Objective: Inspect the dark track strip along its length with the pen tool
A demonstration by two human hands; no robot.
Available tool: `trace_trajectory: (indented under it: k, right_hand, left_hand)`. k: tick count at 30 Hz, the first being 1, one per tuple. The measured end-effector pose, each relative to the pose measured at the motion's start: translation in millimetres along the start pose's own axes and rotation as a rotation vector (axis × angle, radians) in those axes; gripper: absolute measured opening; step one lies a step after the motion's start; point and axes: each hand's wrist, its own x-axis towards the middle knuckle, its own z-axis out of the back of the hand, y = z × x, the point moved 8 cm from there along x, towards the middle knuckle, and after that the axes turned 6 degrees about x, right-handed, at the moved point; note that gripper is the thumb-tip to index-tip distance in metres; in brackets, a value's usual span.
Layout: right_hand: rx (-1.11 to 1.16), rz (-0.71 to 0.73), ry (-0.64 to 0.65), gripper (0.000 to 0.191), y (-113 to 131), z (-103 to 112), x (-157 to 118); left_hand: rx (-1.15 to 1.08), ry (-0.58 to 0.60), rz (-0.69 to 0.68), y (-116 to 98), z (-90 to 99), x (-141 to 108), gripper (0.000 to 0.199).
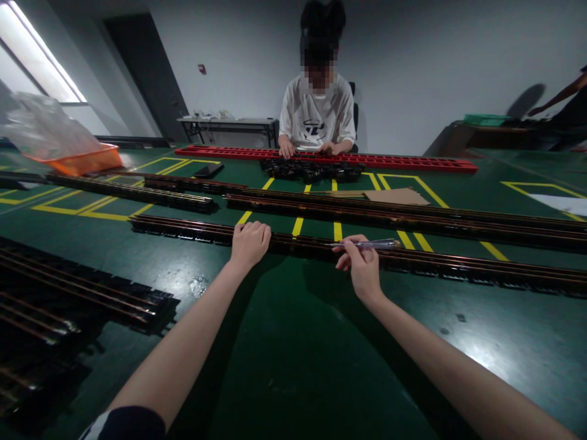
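A long black rail with copper-coloured strips [458,270] lies across the green table in front of me. My left hand [251,243] is closed over this rail left of its middle, with the fingers curled around its far side. In my right hand [362,263] is a slim screwdriver with a clear handle [378,244], held between thumb and fingers just above the rail. The screwdriver's shaft points left, and its handle end points right. Whether the tip touches the rail I cannot tell.
More such rails [413,220] lie beyond, and a stack of rails [82,275] is at the left. Across the table, a person in a white shirt [316,116] works at a red slotted rack [413,162] beside black parts [312,171]. An orange bin [85,160] stands far left.
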Motion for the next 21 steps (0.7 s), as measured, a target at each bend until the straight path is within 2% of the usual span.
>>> trace_trajectory:
  k: [10, 21]
  right_hand:
    - [-0.006, 0.011, 0.015, 0.019, 1, -1, 0]
    - [0.000, 0.004, 0.004, 0.018, -2, -1, 1]
  left_hand:
    - [-0.108, 0.046, -0.297, -36, 1.9, -3, 0.046]
    - [-0.164, 0.028, -0.202, -33, 1.4, -1, 0.047]
